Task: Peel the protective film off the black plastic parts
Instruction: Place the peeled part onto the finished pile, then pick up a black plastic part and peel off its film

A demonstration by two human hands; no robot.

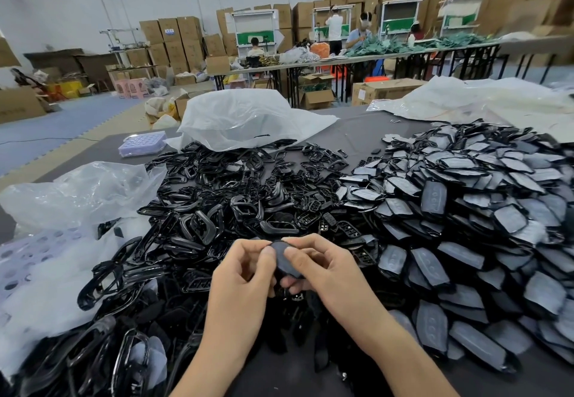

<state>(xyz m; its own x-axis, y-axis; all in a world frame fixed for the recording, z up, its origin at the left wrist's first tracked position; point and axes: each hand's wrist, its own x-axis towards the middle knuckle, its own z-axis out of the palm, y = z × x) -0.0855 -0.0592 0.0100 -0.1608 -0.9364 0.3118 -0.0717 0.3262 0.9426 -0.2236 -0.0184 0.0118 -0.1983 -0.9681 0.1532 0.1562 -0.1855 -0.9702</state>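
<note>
**Left hand (239,272) and right hand (326,269) pinch one black plastic part (285,260)**

Both hands hold the part between them, just above the near side of the dark counter (357,135). The thumbs press on its greyish matte face and the fingers curl behind it. Whether the film has begun to lift cannot be told.

At the far left a crumpled clear bag (84,191) lies on the counter, with a pale purple perforated tray (28,253) under thin plastic just in front of it. A second purple tray (143,143) sits further back, near the counter's far edge. Next comes a wide heap of glossy black frames (217,197). It spreads from the left foreground up to a large clear bag (245,120) and lies directly beneath and beyond the hands. To the right, touching that heap, a taller heap of film-covered parts (481,210) with grey faces fills the counter to the right edge. White plastic sheeting (484,101) lies behind it.

Beyond the counter the room is a large work hall. Blue floor mats (62,120) cover the left, and stacked cardboard boxes (174,42) stand against a white wall. Long tables (341,62) run across the middle with people working at them, and more boxes are piled high at the right.
</note>
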